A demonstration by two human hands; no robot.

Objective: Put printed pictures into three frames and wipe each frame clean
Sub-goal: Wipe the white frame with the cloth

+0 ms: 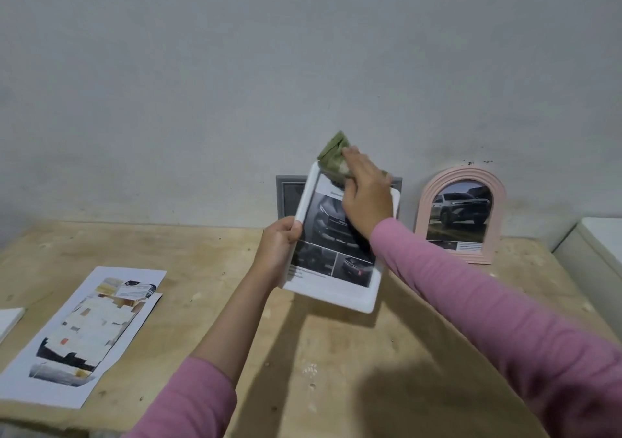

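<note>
A white rectangular frame (331, 294) with a printed car picture in it is held tilted above the wooden table (303, 353). My left hand (277, 245) grips its left edge. My right hand (365, 196) presses a green cloth (331, 156) against the frame's upper part. Behind the white frame, a grey frame (286, 195) leans on the wall, mostly hidden. A pink arched frame (459, 215) with a car picture stands against the wall at the right.
Printed sheets with cut-out pieces (84, 333) lie at the table's left. A white object's corner (10, 319) shows at the far left edge. A white box-like surface (595, 245) sits beyond the table's right end. The grey wall (303, 67) backs the table.
</note>
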